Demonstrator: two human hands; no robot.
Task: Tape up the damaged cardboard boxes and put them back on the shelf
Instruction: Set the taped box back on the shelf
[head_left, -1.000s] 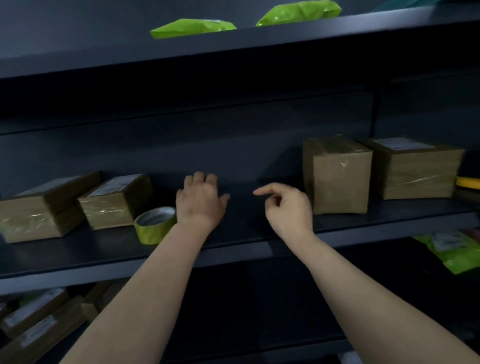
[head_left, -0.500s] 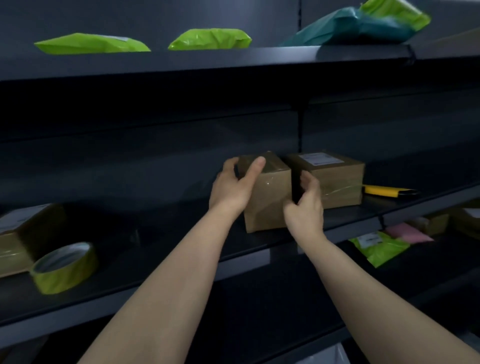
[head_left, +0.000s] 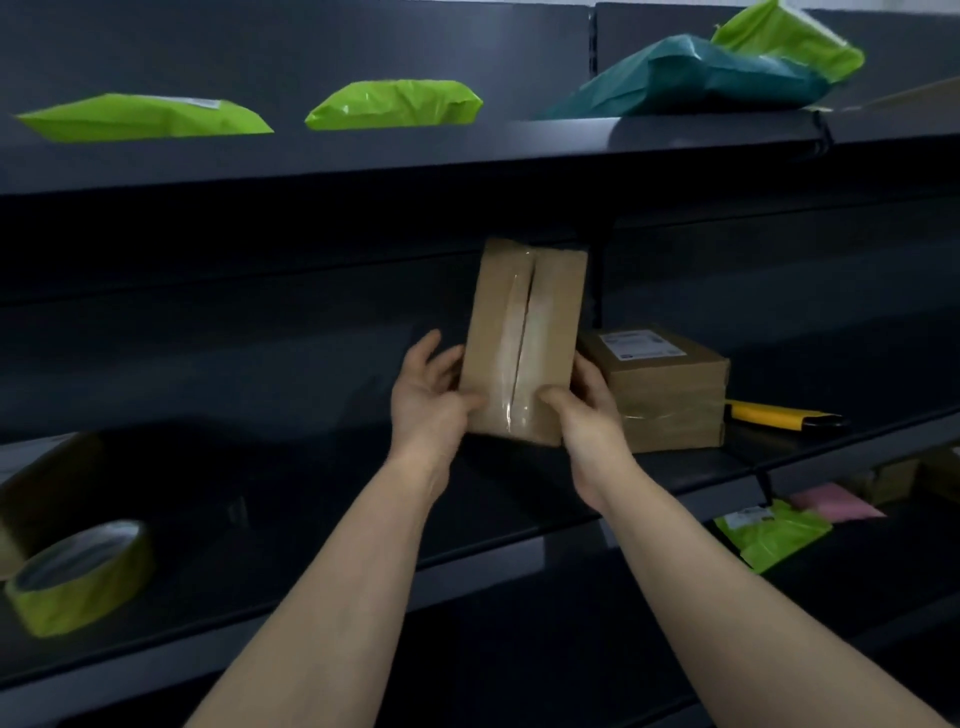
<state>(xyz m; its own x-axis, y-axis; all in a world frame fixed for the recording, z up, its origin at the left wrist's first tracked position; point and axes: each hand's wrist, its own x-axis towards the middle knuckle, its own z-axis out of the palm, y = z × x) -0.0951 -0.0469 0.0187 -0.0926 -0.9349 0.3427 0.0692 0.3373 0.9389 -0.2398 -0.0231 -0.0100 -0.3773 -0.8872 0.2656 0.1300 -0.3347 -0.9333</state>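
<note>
Both hands, left hand (head_left: 434, 400) and right hand (head_left: 584, 410), clamped on split-seam box (head_left: 524, 338); inspecting; next likely needs tape roll (head_left: 78, 577) at eight o'clock.

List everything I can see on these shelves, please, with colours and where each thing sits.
held box: 1, brown, seam split, lifted in both hands
labelled box: 1, brown, middle shelf, right of held box
tape roll: 1, yellow-green, middle shelf, far left
utility knife: 1, yellow and black, middle shelf, right
green mailers: 3, top shelf
teal mailer: 1, top shelf, right
left hand: 1, fingers on box
right hand: 1, fingers on box
</note>
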